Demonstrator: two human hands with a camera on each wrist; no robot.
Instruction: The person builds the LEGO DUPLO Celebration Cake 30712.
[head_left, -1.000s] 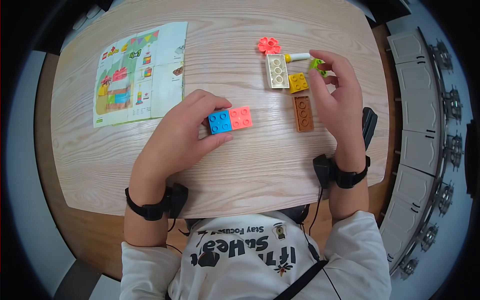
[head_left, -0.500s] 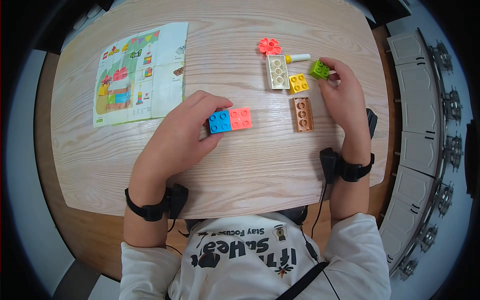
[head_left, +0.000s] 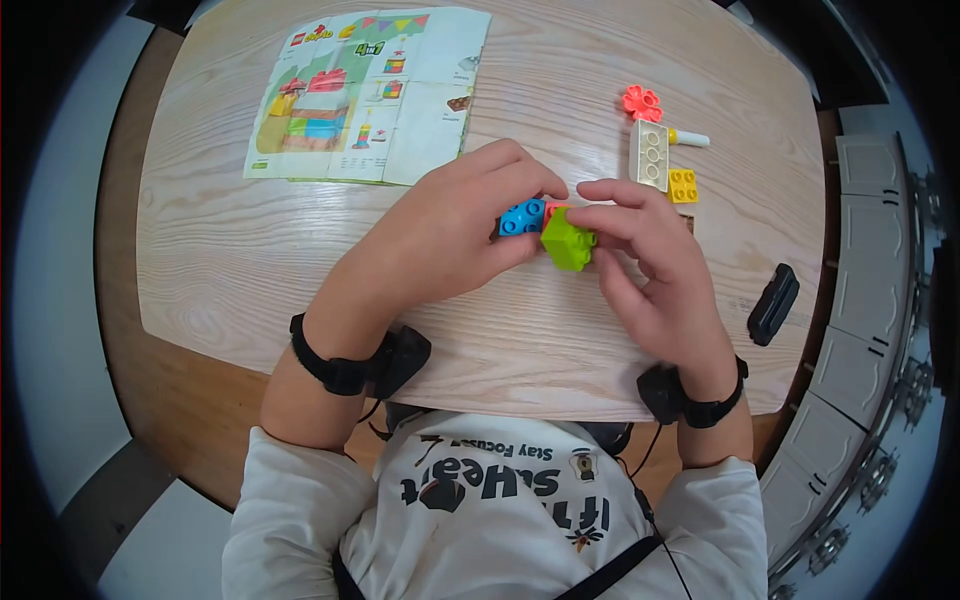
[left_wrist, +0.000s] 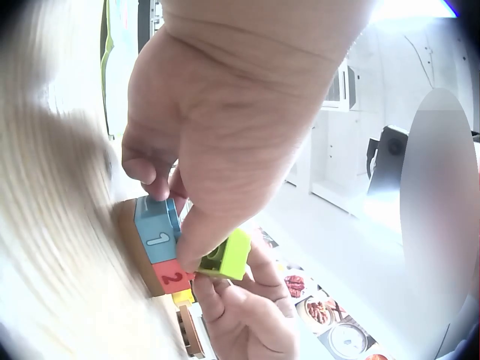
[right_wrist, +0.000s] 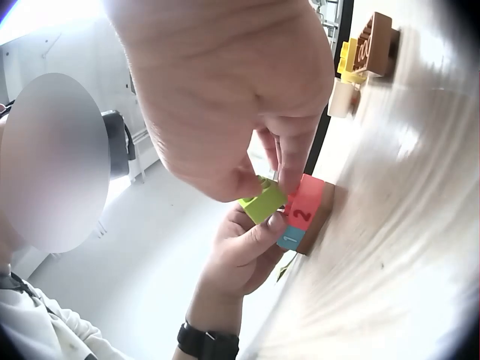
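Landmark: the blue "1" brick (head_left: 521,218). It stands upright over a brown base piece (left_wrist: 140,255), side by side with the red "2" brick (left_wrist: 172,277). The left hand (head_left: 445,225) grips the blue "1" brick between fingers and thumb, a hold that probably steadies the assembly against pressure from the side.

The lime-green brick (head_left: 568,244) is located just right of the landmark, beside the red "2" brick, and is tilted, studs toward the right. The right hand (head_left: 655,265) pinches it with thumb and fingers. The tilt suggests that its seating angle is not set. Whether it touches the red "2" brick cannot be determined.

Loose parts lie beyond and to the right of the landmark: a white brick (head_left: 650,155), hollow side up; a yellow brick (head_left: 683,186) beside it; a coral flower piece (head_left: 641,103) at its far end; and a white candle piece (head_left: 692,138) with a yellow end. This grouping likely keeps them within right-hand reach. A folded instruction sheet (head_left: 370,95) lies beyond and left of the landmark, flat, presumably for reference.

Surface: a pale wood-grain table (head_left: 540,345). A black device (head_left: 773,305) rests on it, well right of the landmark. Room: white cabinets (head_left: 873,200) stand farther right; brown flooring (head_left: 215,430) shows nearer the person, left of the landmark.
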